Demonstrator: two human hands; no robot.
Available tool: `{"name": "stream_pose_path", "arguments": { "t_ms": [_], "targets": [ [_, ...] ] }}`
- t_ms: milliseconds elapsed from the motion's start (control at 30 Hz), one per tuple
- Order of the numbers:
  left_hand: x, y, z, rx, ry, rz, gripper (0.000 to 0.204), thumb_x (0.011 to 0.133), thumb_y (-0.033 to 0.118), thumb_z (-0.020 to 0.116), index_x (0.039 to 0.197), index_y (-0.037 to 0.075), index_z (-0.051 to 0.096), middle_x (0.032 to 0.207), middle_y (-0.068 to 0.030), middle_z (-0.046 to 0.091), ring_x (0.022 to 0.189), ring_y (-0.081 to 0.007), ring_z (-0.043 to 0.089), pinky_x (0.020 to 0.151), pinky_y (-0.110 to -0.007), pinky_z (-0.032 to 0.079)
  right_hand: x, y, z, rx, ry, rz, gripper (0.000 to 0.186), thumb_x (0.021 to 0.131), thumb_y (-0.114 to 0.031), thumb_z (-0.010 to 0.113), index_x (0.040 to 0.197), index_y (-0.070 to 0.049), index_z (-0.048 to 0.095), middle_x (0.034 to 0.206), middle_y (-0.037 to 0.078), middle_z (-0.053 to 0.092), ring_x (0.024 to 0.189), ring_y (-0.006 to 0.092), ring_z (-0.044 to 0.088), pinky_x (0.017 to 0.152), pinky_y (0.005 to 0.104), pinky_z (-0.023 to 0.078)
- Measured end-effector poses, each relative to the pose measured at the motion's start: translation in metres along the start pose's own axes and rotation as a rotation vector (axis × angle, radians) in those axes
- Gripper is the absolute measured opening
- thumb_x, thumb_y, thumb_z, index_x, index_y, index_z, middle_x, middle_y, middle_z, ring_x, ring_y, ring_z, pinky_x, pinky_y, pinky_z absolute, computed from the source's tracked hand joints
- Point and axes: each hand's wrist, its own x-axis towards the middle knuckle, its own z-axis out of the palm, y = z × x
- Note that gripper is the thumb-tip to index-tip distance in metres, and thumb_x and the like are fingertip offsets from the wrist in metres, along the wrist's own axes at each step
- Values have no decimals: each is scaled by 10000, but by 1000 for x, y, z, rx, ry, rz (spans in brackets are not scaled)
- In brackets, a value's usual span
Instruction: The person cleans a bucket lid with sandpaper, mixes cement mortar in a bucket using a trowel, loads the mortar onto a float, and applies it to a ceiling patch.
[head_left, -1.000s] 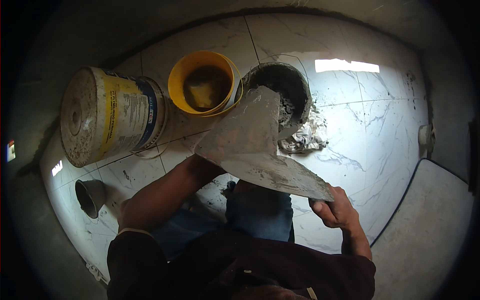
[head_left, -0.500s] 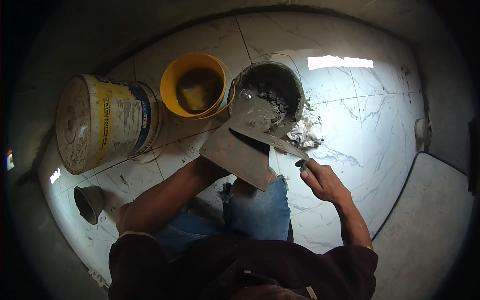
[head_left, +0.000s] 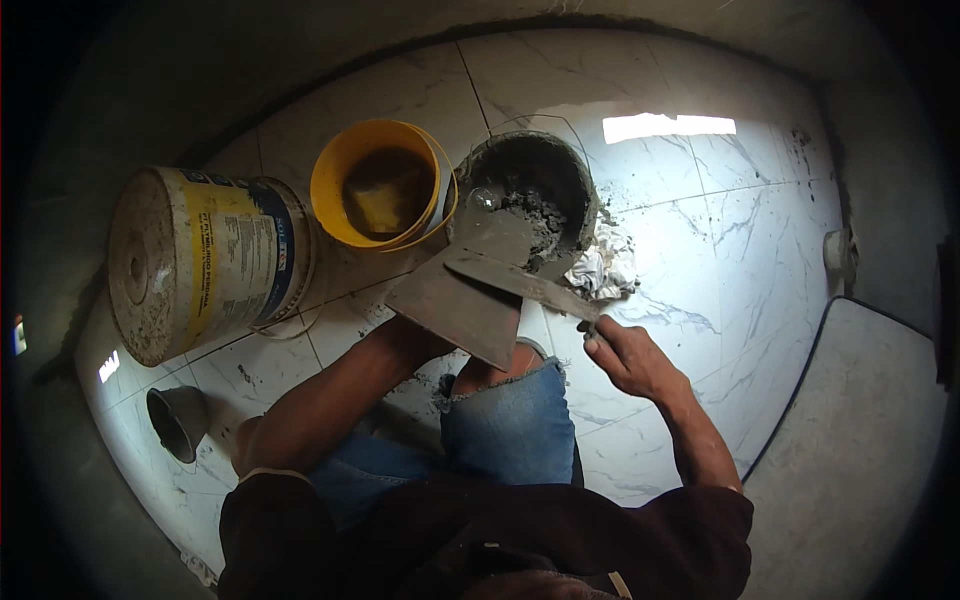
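Observation:
My left hand (head_left: pixel 425 338) holds a grey plastering board (head_left: pixel 430 310) from underneath, its fingers largely hidden. My right hand (head_left: pixel 635 360) is closed on the handle of a mortar-smeared trowel (head_left: pixel 535 285), whose flat blade lies across the board. Just beyond both tools stands a dark bucket (head_left: pixel 540 148) of wet grey mortar (head_left: pixel 535 215), with a thin wire handle. A crumpled white rag (head_left: pixel 605 270) lies at that bucket's right side. A yellow pail (head_left: pixel 330 190) with murky water and a yellow object in it stands to the left of the mortar bucket.
A large dirty bucket with a yellow label (head_left: pixel 210 265) lies on its side at the left, above a small grey container (head_left: pixel 170 425). The floor is pale marbled tile (head_left: pixel 700 240). Bare grey walls (head_left: pixel 870 200) curve round it, and a grey slab (head_left: pixel 850 420) is at the right. My bent knee (head_left: pixel 505 420) is below the board.
The trowel and my right hand have moved up and left; the board's corner has dropped from over the mortar bucket, exposing more mortar and my knee. The surroundings sit slightly further left in view.

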Motion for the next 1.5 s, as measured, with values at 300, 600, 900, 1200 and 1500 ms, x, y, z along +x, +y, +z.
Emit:
{"name": "stream_pose_path", "arguments": {
  "t_ms": [300,600,900,1200,1500],
  "targets": [
    [-17,1,-14,278,-65,68,540,893,319,634,1357,103,459,1336,-84,519,1244,-237,498,1053,-386,410,38,35,13,52,100,-33,391,989,-388,444,964,-2,501,672,237,547,629,400,545,615,472,421],
    [-6,38,-17,13,-50,-90,543,916,303,606,1382,96,420,1352,-86,501,1261,-223,479,1070,-377,392,57,38,-7,-97,132,149,415,1003,-396,396,1101,-4,488,745,324,599,734,499,605,682,548,456],
    [22,16,-15,-179,-81,-156,546,938,286,578,1407,88,380,1368,-87,482,1278,-210,460,1087,-367,375,3,3,-9,245,101,134,444,997,-429,420,1119,-9,499,723,241,587,721,404,612,660,452,458],
    [32,-19,-8,-231,-126,-191,550,960,270,549,1432,81,341,1384,-88,464,1295,-197,440,1104,-358,357,1,-3,10,214,-18,-241,381,960,-379,510,1069,-19,571,791,203,608,712,392,610,649,436,484],
    [15,2,-18,-444,-54,-254,554,983,253,521,1458,73,302,1400,-90,445,1312,-184,421,1122,-349,339,61,22,20,87,176,107,394,973,-398,473,1051,-13,501,742,277,596,764,479,596,661,496,456]
  ]
}}
